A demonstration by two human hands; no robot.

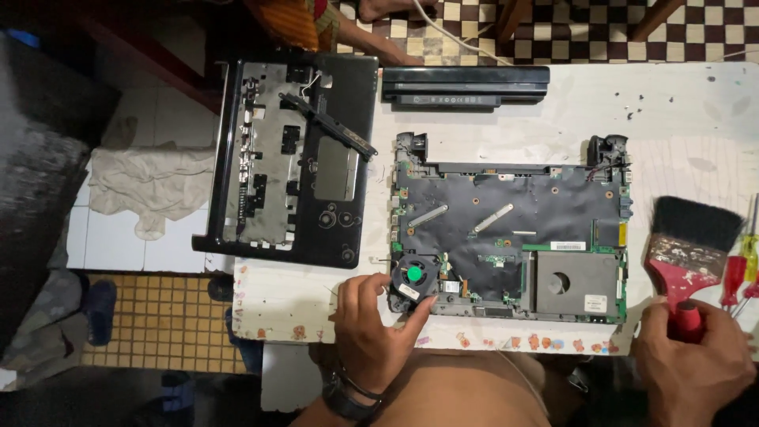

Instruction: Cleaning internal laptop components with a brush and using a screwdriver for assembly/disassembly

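Opened laptop base at the near edge of a white table

Left hand pinches the small fan at the laptop base's near-left corner; right hand is closed round a red brush at the right edge, beside screwdrivers; bare tabletop lies right-far; black cover overhangs the left edge, battery at the far edge

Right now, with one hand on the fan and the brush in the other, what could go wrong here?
1. The left hand grips the fan at the corner of the open laptop base; prying could strain the board.
2. The brush in the right hand looks dirty; it might shed grit onto the board.
3. The top cover overhangs the table edge and could get knocked off.
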